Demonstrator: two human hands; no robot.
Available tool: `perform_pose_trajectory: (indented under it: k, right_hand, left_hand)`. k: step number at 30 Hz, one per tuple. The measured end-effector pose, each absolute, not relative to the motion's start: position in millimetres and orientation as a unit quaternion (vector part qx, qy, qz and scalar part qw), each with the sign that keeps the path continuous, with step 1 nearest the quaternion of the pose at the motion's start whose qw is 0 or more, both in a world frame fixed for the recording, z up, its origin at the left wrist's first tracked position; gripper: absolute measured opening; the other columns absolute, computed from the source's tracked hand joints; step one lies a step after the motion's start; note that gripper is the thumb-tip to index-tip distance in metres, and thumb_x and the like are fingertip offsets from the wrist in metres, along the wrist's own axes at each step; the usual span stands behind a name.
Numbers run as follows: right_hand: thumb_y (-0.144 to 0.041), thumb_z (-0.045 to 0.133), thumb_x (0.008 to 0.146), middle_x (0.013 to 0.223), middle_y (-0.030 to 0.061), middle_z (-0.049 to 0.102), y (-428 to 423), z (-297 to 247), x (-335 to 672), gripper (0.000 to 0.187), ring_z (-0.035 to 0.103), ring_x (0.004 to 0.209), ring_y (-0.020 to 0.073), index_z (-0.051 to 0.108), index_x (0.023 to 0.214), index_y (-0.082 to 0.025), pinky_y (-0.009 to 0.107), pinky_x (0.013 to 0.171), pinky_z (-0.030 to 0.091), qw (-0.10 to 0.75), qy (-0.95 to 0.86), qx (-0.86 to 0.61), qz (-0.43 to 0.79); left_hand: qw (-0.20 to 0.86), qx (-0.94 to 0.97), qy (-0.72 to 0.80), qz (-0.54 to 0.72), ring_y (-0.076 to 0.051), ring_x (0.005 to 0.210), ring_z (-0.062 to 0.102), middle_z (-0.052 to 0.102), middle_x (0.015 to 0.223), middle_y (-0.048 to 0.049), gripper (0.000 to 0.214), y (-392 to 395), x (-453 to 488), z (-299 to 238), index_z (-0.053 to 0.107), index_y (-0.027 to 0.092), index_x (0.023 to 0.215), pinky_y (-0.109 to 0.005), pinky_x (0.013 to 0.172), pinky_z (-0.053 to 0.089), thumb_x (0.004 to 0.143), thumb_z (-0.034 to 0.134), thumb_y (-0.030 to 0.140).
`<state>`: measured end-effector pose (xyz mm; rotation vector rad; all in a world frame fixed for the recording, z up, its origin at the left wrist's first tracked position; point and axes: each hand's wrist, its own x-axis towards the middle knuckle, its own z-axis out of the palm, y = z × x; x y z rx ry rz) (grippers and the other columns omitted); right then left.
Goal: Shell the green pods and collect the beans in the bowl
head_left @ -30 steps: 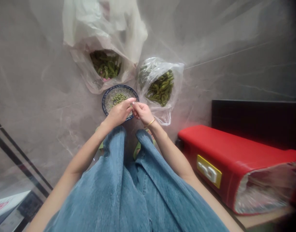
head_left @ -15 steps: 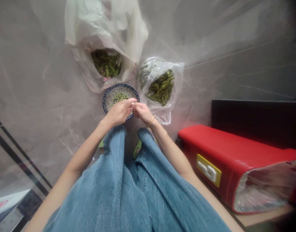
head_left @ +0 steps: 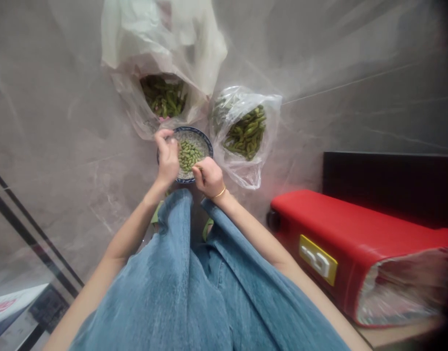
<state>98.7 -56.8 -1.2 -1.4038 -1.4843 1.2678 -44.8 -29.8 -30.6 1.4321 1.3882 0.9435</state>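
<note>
A blue-rimmed bowl (head_left: 208, 142) of shelled green beans (head_left: 189, 153) stands on the grey floor in front of my knees. My left hand (head_left: 167, 155) reaches over the bowl's left edge, fingers curled and pinched on a small thing I cannot make out. My right hand (head_left: 208, 176), with a gold bracelet at the wrist, rests at the bowl's near right edge, closed round what looks like a bean pod. Behind the bowl sit two plastic bags: a white one (head_left: 161, 44) and a clear one (head_left: 245, 131), both holding green pods.
A red box (head_left: 355, 243) with a yellow latch lies at the right, against a dark panel (head_left: 388, 180). My legs in blue jeans (head_left: 194, 282) fill the lower middle. Dark floor strips (head_left: 26, 229) run at the left.
My hands were joined over the bowl's near edge; now they have parted, the left moved up to the bowl's left rim, the right dropped to the near right rim.
</note>
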Motion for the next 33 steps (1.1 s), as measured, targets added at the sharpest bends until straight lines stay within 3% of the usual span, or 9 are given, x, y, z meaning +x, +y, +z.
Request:
perform_pose_trajectory:
  k: [3, 5, 9, 12, 15, 18, 23, 33]
  right_hand:
    - [-0.041, 0.052, 0.085, 0.082, 0.0062, 0.062, -60.1, -2.3, 95.9, 0.021, 0.056, 0.081, 0.0187, 0.06, 0.08, -0.022, 0.036, 0.083, 0.045, 0.382, -0.505, -0.56, 0.534]
    - [-0.036, 0.05, 0.084, 0.086, 0.0045, 0.064, -57.2, -3.8, 94.4, 0.019, 0.058, 0.079, 0.0165, 0.061, 0.086, -0.021, 0.032, 0.078, 0.048, 0.394, -0.408, -0.569, 0.596]
    - [-0.032, 0.055, 0.076, 0.068, -0.001, 0.059, -43.4, -2.4, 95.9, 0.014, 0.049, 0.058, 0.0105, 0.062, 0.079, -0.019, 0.024, 0.057, 0.042, 0.364, -0.267, -0.531, 0.717]
    - [-0.043, 0.057, 0.079, 0.061, -0.0019, 0.053, -36.5, 2.8, 94.7, 0.026, 0.04, 0.052, 0.0083, 0.062, 0.074, -0.018, 0.023, 0.049, 0.033, 0.337, -0.27, -0.474, 0.767]
    - [-0.062, 0.058, 0.077, 0.06, -0.0021, 0.052, -35.7, 7.0, 88.5, 0.043, 0.038, 0.051, 0.0076, 0.058, 0.073, -0.019, 0.023, 0.047, 0.03, 0.34, -0.277, -0.465, 0.769]
    - [-0.069, 0.06, 0.071, 0.058, -0.005, 0.047, -37.3, 9.0, 84.0, 0.049, 0.035, 0.048, 0.0066, 0.053, 0.075, -0.021, 0.023, 0.045, 0.027, 0.354, -0.26, -0.497, 0.748]
    - [-0.064, 0.066, 0.069, 0.054, -0.0072, 0.041, -41.9, 8.6, 87.9, 0.046, 0.032, 0.047, 0.006, 0.054, 0.076, -0.021, 0.023, 0.045, 0.027, 0.375, -0.26, -0.517, 0.724]
    - [-0.058, 0.068, 0.072, 0.053, -0.0057, 0.046, -56.4, -2.2, 92.2, 0.041, 0.035, 0.046, 0.0063, 0.056, 0.07, -0.019, 0.023, 0.045, 0.027, 0.336, -0.26, -0.538, 0.729]
  left_hand:
    - [0.463, 0.51, 0.579, 0.435, -0.012, 0.067, 0.054, 0.053, 0.079, -0.0005, 0.04, -21.1, -57.5, -37.0, 0.027, 0.031, 0.129, -0.027, 0.063, 0.046, 0.097, 0.021, 0.054]
    - [0.468, 0.501, 0.572, 0.45, -0.013, 0.068, 0.055, 0.055, 0.076, 0.0, 0.038, -23.1, -54.5, -31.2, 0.03, 0.03, 0.128, -0.028, 0.066, 0.048, 0.098, 0.024, 0.052]
    - [0.472, 0.509, 0.563, 0.448, -0.013, 0.077, 0.062, 0.064, 0.084, -0.0029, 0.043, -34.9, -34.4, -9.7, 0.03, 0.025, 0.132, -0.03, 0.075, 0.051, 0.098, 0.025, 0.051]
    - [0.477, 0.499, 0.573, 0.443, -0.013, 0.078, 0.064, 0.067, 0.096, -0.0054, 0.044, -39.8, -22.5, 0.2, 0.028, 0.026, 0.134, -0.029, 0.072, 0.053, 0.098, 0.024, 0.052]
    - [0.494, 0.486, 0.57, 0.441, -0.013, 0.079, 0.066, 0.068, 0.104, -0.0068, 0.044, -41.5, -16.1, 2.4, 0.025, 0.027, 0.136, -0.028, 0.071, 0.054, 0.099, 0.023, 0.051]
    - [0.502, 0.497, 0.55, 0.446, -0.014, 0.091, 0.068, 0.069, 0.108, -0.0086, 0.043, -43.4, -13.9, 1.2, 0.027, 0.025, 0.136, -0.029, 0.078, 0.055, 0.099, 0.024, 0.048]
    - [0.519, 0.53, 0.515, 0.431, -0.017, 0.109, 0.065, 0.067, 0.118, -0.0108, 0.044, -47.5, -21.8, -4.2, 0.026, 0.023, 0.14, -0.035, 0.093, 0.052, 0.1, 0.03, 0.043]
    - [0.546, 0.53, 0.503, 0.41, -0.02, 0.112, 0.065, 0.067, 0.118, -0.0126, 0.052, -62.5, -36.0, -4.5, 0.017, 0.022, 0.147, -0.037, 0.093, 0.056, 0.099, 0.035, 0.033]
